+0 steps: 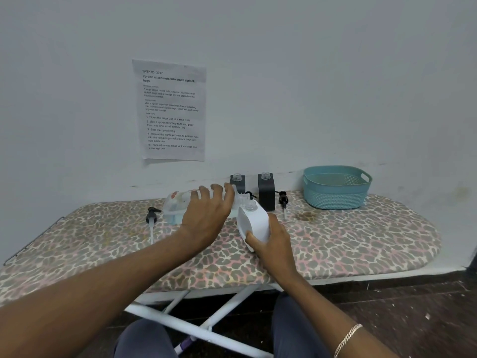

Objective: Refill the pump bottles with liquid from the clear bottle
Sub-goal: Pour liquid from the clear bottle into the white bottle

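My left hand (207, 213) grips the clear bottle (178, 205), tipped on its side with its neck pointing right toward the white pump bottle (254, 220). That white bottle has an open neck, leans left, and is held by my right hand (271, 237) around its lower part. Two dark pump bottles (266, 192) (238, 182) stand uncapped by the wall. Black pump heads lie loose on the board: one at the left (152, 215), one at the right (283, 198), and one partly hidden behind the clear bottle's neck (249, 194).
The work surface is a leopard-print ironing board (361, 236) against a white wall. A teal plastic basket (336, 187) sits at the back right. A printed sheet (170, 109) is taped to the wall. The board's white legs (206, 324) and my knees show below.
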